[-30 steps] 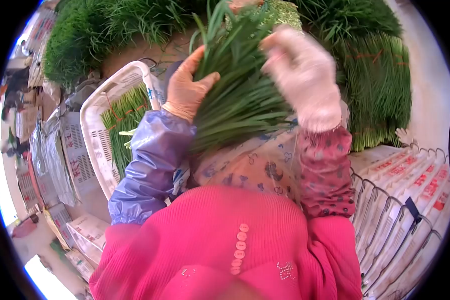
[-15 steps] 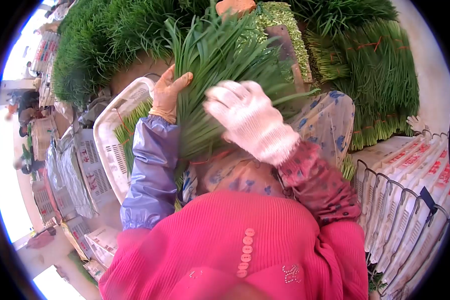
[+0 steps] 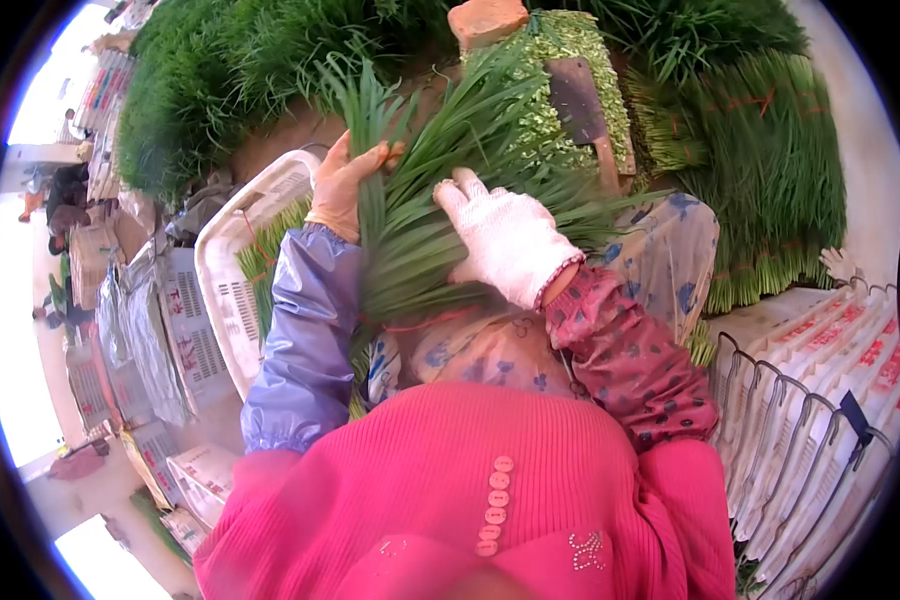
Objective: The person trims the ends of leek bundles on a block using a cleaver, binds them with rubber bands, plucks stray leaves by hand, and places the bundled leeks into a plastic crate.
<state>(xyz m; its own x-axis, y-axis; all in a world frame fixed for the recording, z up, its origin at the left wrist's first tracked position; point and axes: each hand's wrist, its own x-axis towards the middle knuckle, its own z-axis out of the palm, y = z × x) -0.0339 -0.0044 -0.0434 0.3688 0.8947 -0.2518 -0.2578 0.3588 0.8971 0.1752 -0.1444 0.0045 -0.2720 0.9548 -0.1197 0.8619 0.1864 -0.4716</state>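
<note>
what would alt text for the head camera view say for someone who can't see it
A person in a pink sweater holds a bundle of long green chives on their lap, the left hand in an orange glove at its edge, the right hand in a white glove pressed on top. A white plastic crate of chives stands at the left.

The left hand (image 3: 342, 190) is wearing a smooth, rubbery orange glove, the right hand (image 3: 505, 240) a rough white knitted one. Glossy green leaves (image 3: 410, 240) are lying between them beside a white perforated plastic crate (image 3: 220, 290).
</note>
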